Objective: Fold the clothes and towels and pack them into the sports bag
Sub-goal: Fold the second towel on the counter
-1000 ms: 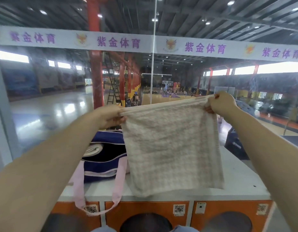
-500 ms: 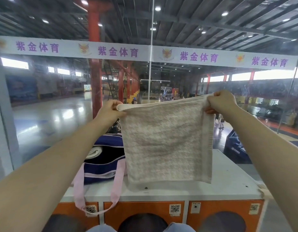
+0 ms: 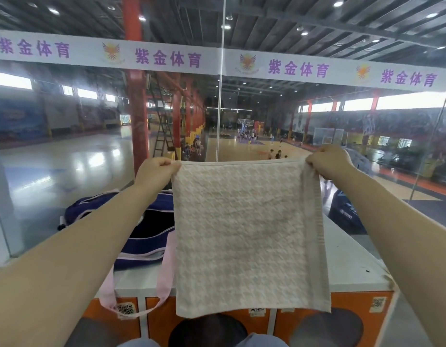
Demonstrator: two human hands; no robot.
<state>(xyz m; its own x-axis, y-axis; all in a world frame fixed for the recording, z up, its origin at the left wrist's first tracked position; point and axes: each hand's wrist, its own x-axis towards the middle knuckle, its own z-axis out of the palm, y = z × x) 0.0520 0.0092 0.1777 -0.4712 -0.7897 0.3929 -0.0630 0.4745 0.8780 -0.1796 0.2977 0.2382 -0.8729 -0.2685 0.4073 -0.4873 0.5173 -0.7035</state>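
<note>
A beige textured towel (image 3: 247, 236) hangs flat in the air in front of me, stretched between both hands. My left hand (image 3: 155, 171) pinches its top left corner and my right hand (image 3: 328, 161) pinches its top right corner. Its lower edge hangs below the front edge of the white cabinet top (image 3: 349, 266). Behind the towel on the left lies a navy sports bag (image 3: 146, 236), open at the top, with pink straps (image 3: 164, 279) drooping over the cabinet front. The towel hides part of the bag.
The cabinet has orange doors (image 3: 367, 311) with QR stickers and round windows. A glass wall (image 3: 219, 108) stands just behind it, with a sports hall beyond. A dark blue object (image 3: 342, 211) sits behind the cabinet on the right.
Both hands kept their grip and pulled the towel's top edge level and taut. The towel now hangs lower, past the cabinet's front edge.
</note>
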